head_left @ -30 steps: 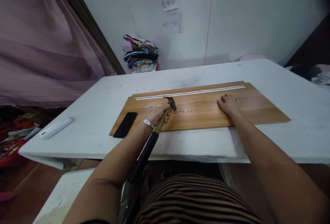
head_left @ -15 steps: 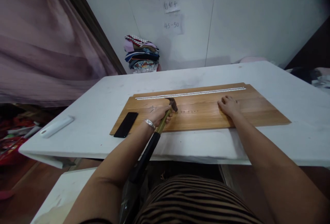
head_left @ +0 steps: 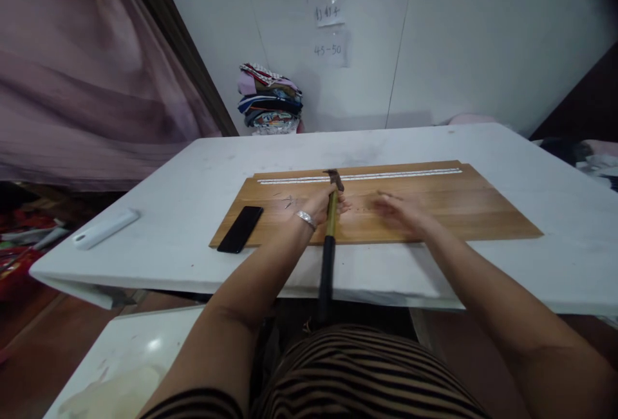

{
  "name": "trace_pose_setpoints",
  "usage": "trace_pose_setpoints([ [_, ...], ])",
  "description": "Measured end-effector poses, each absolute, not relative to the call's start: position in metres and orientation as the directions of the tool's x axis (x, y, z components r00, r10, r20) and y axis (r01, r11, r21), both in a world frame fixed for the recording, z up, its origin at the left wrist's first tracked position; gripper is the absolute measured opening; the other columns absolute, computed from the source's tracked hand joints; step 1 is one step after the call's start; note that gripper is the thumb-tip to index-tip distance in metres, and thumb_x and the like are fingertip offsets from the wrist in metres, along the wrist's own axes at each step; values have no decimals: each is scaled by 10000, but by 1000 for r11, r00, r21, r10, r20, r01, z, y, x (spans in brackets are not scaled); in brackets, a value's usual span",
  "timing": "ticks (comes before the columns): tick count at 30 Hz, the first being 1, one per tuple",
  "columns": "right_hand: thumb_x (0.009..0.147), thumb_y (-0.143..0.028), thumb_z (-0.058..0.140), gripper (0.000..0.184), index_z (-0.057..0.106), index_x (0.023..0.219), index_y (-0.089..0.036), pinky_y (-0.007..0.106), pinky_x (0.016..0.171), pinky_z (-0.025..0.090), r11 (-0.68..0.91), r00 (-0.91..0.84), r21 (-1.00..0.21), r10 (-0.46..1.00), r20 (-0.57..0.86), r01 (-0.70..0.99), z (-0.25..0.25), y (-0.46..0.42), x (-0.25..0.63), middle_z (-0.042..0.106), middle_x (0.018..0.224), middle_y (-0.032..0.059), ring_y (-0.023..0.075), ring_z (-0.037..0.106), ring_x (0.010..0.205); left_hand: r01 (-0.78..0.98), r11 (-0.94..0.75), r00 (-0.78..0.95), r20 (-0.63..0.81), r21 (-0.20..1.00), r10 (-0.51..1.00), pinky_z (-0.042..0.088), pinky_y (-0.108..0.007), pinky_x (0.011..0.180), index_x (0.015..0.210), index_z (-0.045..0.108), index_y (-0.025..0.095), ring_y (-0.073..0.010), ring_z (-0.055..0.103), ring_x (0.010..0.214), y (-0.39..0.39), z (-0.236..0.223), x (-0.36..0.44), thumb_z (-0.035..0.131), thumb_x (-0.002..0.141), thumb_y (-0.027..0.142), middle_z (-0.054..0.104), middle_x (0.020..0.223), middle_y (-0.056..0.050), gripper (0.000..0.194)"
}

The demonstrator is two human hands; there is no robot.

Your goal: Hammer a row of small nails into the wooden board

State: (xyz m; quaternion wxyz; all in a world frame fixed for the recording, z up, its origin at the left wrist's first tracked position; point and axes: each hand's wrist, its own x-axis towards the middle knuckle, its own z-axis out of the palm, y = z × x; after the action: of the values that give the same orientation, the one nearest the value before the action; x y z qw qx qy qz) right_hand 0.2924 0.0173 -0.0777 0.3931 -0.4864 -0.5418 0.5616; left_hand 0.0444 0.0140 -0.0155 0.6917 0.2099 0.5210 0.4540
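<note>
Right hand (head_left: 400, 212) shifted inward across brown wood-grain board (head_left: 476, 210), brought near row of small dark dots (head_left: 360, 210); blurred, grip cannot be told. Claw hammer with olive-and-black handle (head_left: 331, 219) swung straighter, clamped near head by left hand (head_left: 319, 204); row's left end crowded. Loose silvery nails (head_left: 289, 201), black rectangular phone (head_left: 240, 229) placed left; white marked strips (head_left: 400, 175) laid along far edge.

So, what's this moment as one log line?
left hand: holding hammer | right hand: over board, blurred | phone: on board
</note>
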Motion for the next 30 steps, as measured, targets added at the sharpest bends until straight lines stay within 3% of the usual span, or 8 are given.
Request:
trace_pose_setpoints([
  [3, 904, -473, 782, 437, 670, 1294, -312, 426, 829, 654, -314, -426, -935, 877, -221, -163, -64, -11, 246, 818, 1052, 69, 254, 790, 955, -448, 473, 34, -514, 759, 857, 561, -253, 625, 897, 609, 180, -154, 677, 617, 16, -20, 70, 671, 1035, 343, 643, 665, -18, 222],
  [6, 828, -480, 860, 588, 615, 1343, -335, 371, 697, 649, -323, -410, -911, 890, -200, -256, -58, -26, 229, 798, 1007, 38, 216, 768, 796, -461, 403, 8, -451, 791, 893, 499, -234, 570, 869, 587, 184, -137, 653, 597, 11, -25, 89, 654, 1045, 359, 674, 710, -24, 258],
  [10, 760, -396, 912, 882, 507, 1543, -373, 294, 482, 563, -241, -310, -964, 930, -196, -114, -53, -29, 239, 752, 876, -7, 163, 663, 571, -402, 302, 12, -325, 864, 946, 481, -232, 579, 847, 618, 186, -119, 625, 588, -1, -38, 103, 742, 985, 346, 686, 737, -13, 245],
  [17, 703, -378, 814, 814, 604, 1481, -260, 230, 321, 381, -121, -403, -992, 906, -125, 36, -57, -22, 250, 550, 570, -108, 112, 461, 391, -309, 317, 182, -272, 896, 945, 530, -241, 624, 916, 700, 218, -133, 663, 619, -30, -70, 110, 776, 952, 343, 731, 759, -23, 151],
  [19, 701, -351, 782, 787, 599, 1460, -256, 229, 316, 361, -109, -352, -993, 929, -115, 39, -62, -19, 253, 530, 546, -120, 107, 436, 363, -222, 361, 302, -289, 906, 909, 520, -241, 602, 863, 710, 210, -139, 654, 596, -35, -72, 96, 781, 936, 320, 729, 721, -35, 150],
  [21, 702, -338, 771, 736, 598, 1414, -266, 232, 309, 362, -107, -307, -994, 945, -114, 37, -65, -14, 259, 503, 538, -133, 108, 422, 352, -59, 289, 268, -264, 955, 926, 488, -213, 584, 802, 731, 194, -115, 613, 586, -36, -69, 70, 768, 918, 240, 731, 735, -29, 130],
  [26, 644, -361, 846, 410, 624, 971, -250, 236, 328, 397, -155, -307, -988, 940, -148, 1, -65, 2, 278, 570, 629, -78, 97, 449, 411, 377, 149, -72, -132, 914, 989, 479, -210, 630, 665, 667, 211, -165, 624, 722, -16, -54, -26, 713, 892, 182, 678, 696, -22, 233],
  [30, 661, -484, 903, 434, 577, 803, -236, 230, 342, 367, -226, -366, -974, 908, -201, -24, -70, 16, 293, 536, 588, -50, 89, 410, 430, 585, 126, -254, 34, 802, 967, 518, -263, 792, 755, 724, 220, -215, 689, 875, -8, -55, -82, 707, 868, 187, 752, 825, -43, 119],
])
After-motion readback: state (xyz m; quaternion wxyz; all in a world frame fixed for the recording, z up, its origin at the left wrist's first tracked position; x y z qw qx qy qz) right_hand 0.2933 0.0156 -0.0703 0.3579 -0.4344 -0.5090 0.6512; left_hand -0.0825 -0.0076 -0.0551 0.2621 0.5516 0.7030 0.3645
